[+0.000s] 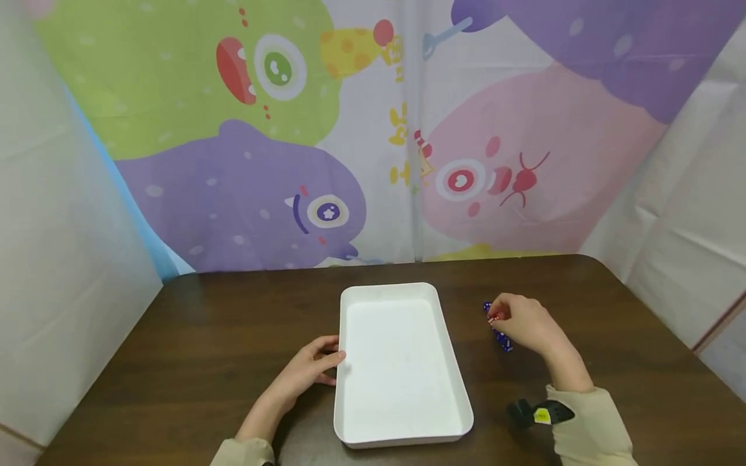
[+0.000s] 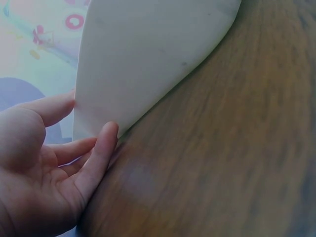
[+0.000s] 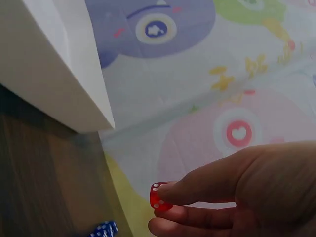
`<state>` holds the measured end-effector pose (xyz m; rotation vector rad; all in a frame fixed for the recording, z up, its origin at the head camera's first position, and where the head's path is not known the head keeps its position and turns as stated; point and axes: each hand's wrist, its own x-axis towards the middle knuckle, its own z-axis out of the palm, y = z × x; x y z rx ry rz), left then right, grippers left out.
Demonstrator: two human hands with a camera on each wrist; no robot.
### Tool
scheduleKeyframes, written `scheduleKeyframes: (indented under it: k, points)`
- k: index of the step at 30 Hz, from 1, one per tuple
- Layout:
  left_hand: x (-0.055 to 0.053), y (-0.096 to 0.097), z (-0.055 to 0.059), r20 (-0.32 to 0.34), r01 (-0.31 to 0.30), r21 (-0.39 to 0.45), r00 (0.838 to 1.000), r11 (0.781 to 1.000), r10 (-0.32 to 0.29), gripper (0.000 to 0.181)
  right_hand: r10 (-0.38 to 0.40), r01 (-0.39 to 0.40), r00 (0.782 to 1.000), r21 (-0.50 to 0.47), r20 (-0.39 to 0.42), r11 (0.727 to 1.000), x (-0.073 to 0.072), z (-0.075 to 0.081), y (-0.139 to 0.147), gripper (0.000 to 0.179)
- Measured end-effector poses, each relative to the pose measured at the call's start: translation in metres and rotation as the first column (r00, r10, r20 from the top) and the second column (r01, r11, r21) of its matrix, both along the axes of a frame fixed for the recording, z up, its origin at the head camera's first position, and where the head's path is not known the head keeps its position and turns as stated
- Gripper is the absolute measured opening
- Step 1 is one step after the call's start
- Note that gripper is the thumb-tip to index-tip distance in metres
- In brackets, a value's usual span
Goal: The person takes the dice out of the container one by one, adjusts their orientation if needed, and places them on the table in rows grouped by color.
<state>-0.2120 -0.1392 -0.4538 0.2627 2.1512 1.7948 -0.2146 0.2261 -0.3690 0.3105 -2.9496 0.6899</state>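
Between its thumb and fingers, my right hand (image 1: 527, 323) pinches a red die (image 3: 159, 196) with white pips. Blue dice (image 1: 503, 341) lie in a row on the table just under that hand, partly covered by its fingers in the head view. My left hand (image 1: 309, 367) rests against the left side of a white rectangular tray (image 1: 402, 441), thumb at the rim and the other fingers along the outer wall. The inside of the tray shows bare white.
The dark brown wooden table (image 1: 192, 362) carries the tray at its middle. Behind the table hangs a cloth (image 1: 379, 226) printed with cartoon creatures, and plain white sheets (image 1: 70, 259) flank it. A black strap device (image 1: 539, 413) sits at the right wrist.
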Motion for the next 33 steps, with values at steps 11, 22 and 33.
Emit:
scheduleKeyframes:
  k: [11,22,33]
  points:
    - [0.002,-0.001,0.002,0.002,-0.010,0.004,1.000,1.000,0.010,0.054,-0.104,0.098,0.977,0.038,0.187,0.994,-0.001,-0.007,0.032,0.013]
    - [0.005,-0.004,0.007,0.000,-0.035,-0.002,0.999,0.999,0.035,0.052,-0.158,0.144,0.949,0.072,0.274,0.987,-0.010,-0.031,0.046,0.019]
    - [0.010,-0.002,0.017,0.016,-0.016,0.012,1.000,1.000,0.015,0.051,-0.172,0.158,0.932,0.070,0.320,0.985,-0.005,-0.026,0.049,0.017]
